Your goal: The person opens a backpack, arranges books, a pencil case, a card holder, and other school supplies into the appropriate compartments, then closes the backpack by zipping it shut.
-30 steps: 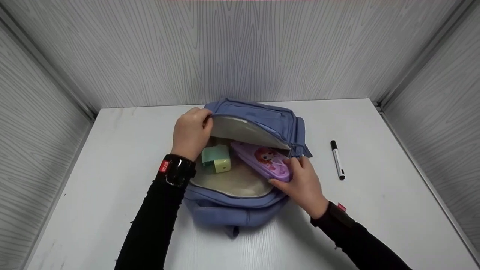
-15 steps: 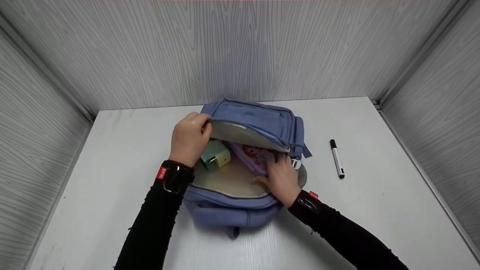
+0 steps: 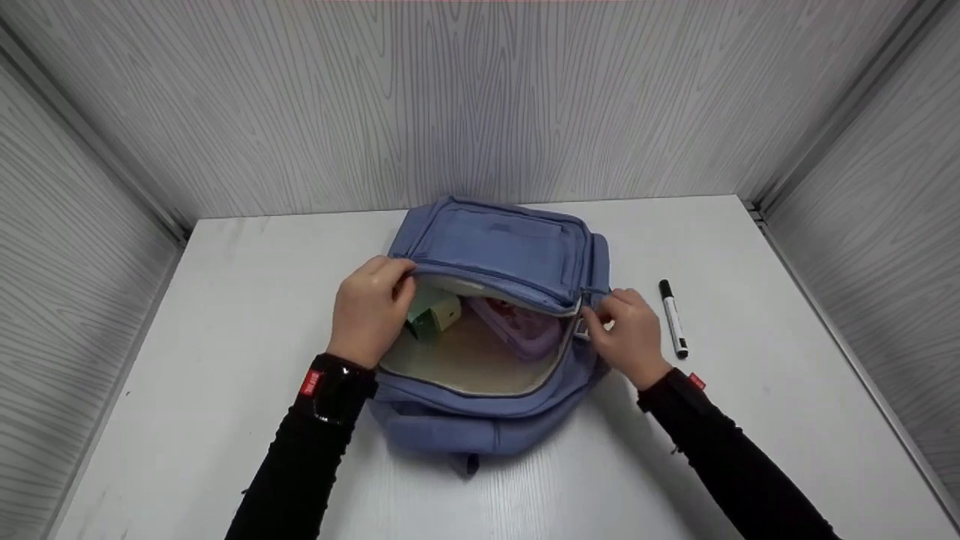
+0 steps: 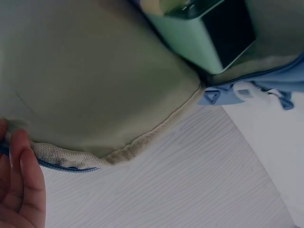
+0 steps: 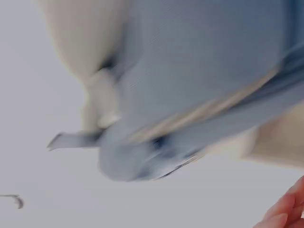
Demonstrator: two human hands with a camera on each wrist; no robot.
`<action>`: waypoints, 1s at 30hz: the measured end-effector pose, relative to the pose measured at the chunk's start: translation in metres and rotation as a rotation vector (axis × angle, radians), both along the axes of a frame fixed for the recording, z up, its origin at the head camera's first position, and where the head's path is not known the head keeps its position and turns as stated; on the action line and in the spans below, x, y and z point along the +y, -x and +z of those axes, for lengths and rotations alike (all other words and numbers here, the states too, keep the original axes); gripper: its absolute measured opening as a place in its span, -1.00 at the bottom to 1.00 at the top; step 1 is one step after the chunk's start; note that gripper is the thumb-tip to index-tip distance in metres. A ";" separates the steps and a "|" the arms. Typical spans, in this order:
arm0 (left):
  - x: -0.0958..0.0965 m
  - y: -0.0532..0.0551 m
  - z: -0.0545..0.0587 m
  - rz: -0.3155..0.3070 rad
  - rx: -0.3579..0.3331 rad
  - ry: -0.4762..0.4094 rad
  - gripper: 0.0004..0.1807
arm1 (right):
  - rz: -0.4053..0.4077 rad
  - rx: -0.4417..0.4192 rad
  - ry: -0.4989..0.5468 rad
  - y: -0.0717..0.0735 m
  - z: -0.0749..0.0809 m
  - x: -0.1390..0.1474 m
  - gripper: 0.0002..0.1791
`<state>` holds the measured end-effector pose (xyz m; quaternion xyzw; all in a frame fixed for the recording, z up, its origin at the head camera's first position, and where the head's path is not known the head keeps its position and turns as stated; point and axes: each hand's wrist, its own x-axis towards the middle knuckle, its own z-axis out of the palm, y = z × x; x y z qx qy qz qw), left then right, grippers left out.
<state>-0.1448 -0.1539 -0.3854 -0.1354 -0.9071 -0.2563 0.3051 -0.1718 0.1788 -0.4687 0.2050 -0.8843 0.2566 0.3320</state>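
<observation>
A blue backpack (image 3: 495,240) lies on the table with its main compartment unzipped. My left hand (image 3: 367,307) pinches the edge of its top flap at the left; in the left wrist view the fingers (image 4: 31,175) hold the zippered rim. Inside, against the pale lining, sit a purple pencil case (image 3: 525,334) with a red picture and a green and yellow box (image 3: 435,311), both partly under the flap. My right hand (image 3: 628,334) is at the opening's right corner by the zipper end, fingers curled; I cannot tell whether it grips anything there.
A black-and-white marker (image 3: 674,319) lies on the white table (image 3: 750,420), right of the backpack. Grey wood-patterned panels (image 3: 480,105) stand behind and at both sides. A shoulder strap (image 3: 442,435) lies along the backpack's near side.
My right hand has pushed the pencil case deeper into the backpack, let go of it and moved right to the zipper corner. My left hand has drawn the flap lower and nearer.
</observation>
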 end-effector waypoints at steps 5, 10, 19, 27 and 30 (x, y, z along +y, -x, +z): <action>-0.008 -0.027 -0.027 -0.002 0.010 0.016 -0.86 | -0.047 -0.261 0.001 0.029 -0.001 0.031 -0.87; -0.014 -0.051 -0.057 -0.010 0.013 0.008 -0.80 | -0.002 -0.438 -0.069 0.045 0.000 0.042 -0.68; -0.020 -0.077 -0.096 -0.061 -0.028 0.009 -0.71 | 0.077 -0.430 -0.220 0.052 -0.001 0.032 -0.76; -0.019 -0.086 -0.107 -0.073 -0.017 0.166 -0.49 | 0.083 -0.404 -0.191 0.049 -0.001 0.027 -0.88; -0.019 -0.084 -0.111 -0.056 0.034 0.195 -0.51 | 0.076 -0.403 -0.200 0.045 0.002 0.025 -0.89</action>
